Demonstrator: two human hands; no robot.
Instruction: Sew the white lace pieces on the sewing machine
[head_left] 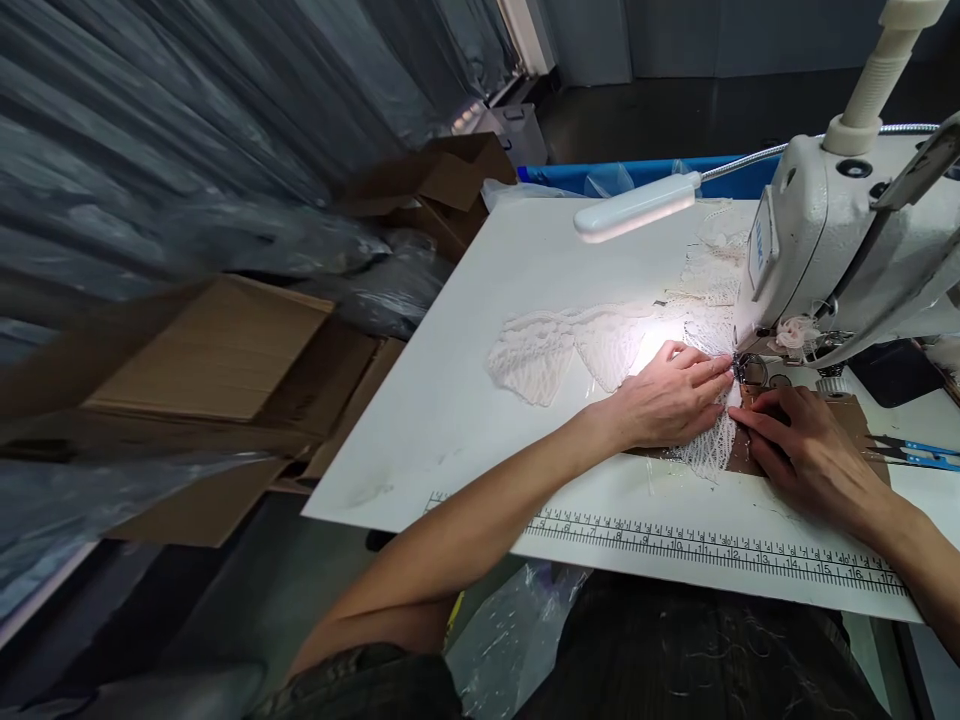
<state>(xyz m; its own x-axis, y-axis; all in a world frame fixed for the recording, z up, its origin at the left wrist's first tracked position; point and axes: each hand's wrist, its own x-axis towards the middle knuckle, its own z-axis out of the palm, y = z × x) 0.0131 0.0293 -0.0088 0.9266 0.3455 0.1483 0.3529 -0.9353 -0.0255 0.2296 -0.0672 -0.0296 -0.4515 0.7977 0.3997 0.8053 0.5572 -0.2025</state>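
Observation:
My left hand (pixel 679 393) lies flat over a piece of white lace (pixel 709 450), its fingers stretched toward the needle area of a white sewing machine (pixel 806 230). The lace passes under the presser foot (pixel 741 368), which partly hides it. My right hand (pixel 806 445) rests just right of the foot, fingers apart, with one fingertip touching the lace's edge. More scalloped lace (pixel 536 355) spreads over the table to the left of my hand. A brown plate or board (pixel 847 425) lies beneath the work.
A lamp (pixel 637 208) lights the white table (pixel 450 400), which has a printed ruler (pixel 675 540) at its front. Blue thread snips (pixel 919 452) and a dark flat object (pixel 896 372) lie right. Cardboard boxes (pixel 210 345) and plastic bags stand left, beyond the table edge.

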